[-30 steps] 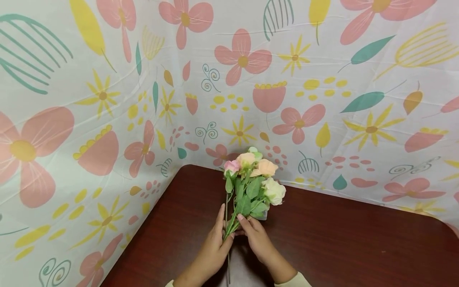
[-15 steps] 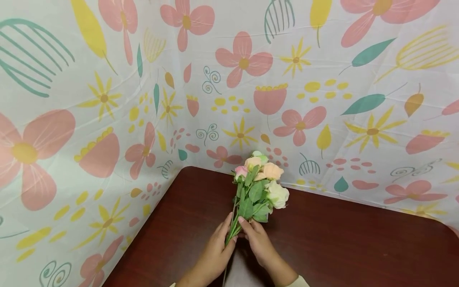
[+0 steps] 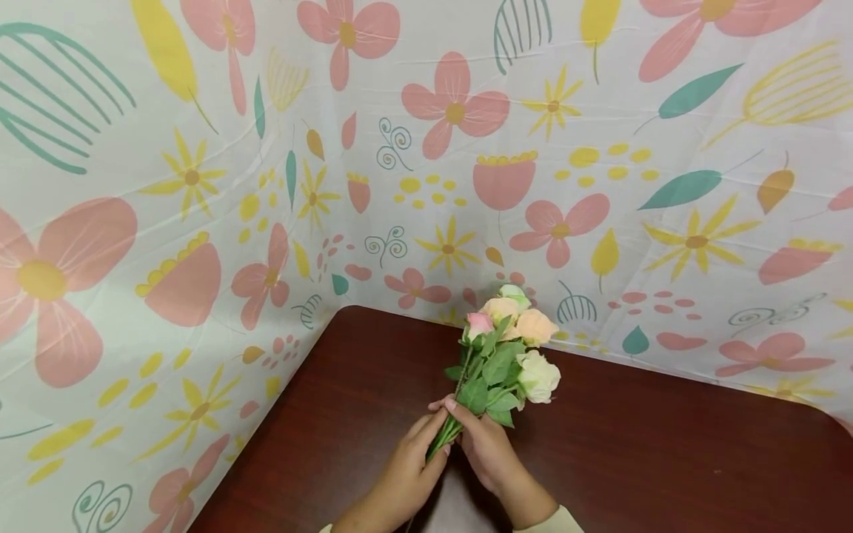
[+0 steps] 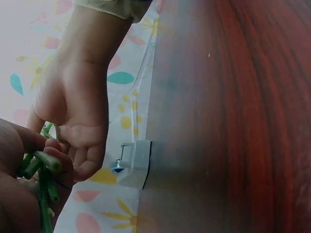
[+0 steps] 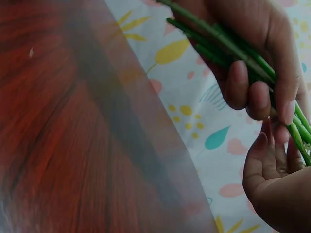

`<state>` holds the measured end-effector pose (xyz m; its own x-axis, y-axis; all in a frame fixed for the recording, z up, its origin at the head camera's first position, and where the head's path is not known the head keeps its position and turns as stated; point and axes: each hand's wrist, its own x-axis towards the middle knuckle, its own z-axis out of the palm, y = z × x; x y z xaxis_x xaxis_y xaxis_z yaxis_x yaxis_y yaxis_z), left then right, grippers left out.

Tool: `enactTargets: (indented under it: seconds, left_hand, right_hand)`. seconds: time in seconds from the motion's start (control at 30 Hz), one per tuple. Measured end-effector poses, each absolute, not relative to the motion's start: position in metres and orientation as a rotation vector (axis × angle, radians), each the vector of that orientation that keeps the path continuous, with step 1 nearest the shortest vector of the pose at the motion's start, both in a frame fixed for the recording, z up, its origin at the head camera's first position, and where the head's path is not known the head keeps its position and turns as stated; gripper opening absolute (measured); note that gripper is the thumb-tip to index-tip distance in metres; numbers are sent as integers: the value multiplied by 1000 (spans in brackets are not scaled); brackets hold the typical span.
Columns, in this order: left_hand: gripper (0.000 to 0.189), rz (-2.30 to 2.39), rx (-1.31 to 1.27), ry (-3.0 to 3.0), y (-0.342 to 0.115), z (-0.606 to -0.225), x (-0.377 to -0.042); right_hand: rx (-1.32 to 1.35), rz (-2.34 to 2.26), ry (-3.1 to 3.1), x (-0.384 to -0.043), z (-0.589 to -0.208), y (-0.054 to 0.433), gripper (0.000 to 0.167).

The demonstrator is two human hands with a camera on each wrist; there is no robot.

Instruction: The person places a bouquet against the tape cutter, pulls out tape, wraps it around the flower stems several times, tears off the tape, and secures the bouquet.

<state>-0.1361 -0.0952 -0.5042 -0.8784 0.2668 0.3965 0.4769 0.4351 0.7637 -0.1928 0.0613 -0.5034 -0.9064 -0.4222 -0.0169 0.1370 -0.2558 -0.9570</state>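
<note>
Snugly, left fingers (image 5: pixel 238 86) round stems (image 5: pixel 233 47).

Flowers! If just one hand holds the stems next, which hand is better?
Probably the left hand: it curls round the green stems near their lower ends. The right hand sits higher up, closer to the blooms.

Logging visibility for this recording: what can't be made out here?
Head view: lower ends of the green stems, hidden by the left hand.
Head view: end of the thin brown stem, cut off by the bottom edge.
Right wrist view: rose heads, beyond the right edge.
Left wrist view: exact kind of grey fitting, too small and dim.
</note>
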Motion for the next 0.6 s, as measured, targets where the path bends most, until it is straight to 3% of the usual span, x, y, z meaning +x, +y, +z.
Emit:
enactTargets:
  seconds: [0.2,0.6]
  left_hand:
    - [52,-1405,-673,-2455,-92,-505,-137]
    - [42,-1391,-595,-2569,-85,-504,-142]
  right_hand:
    - [-360,-2315,1464,-195,-503,65,23]
    - [-469,-2216,1688,-196,-492,72,46]
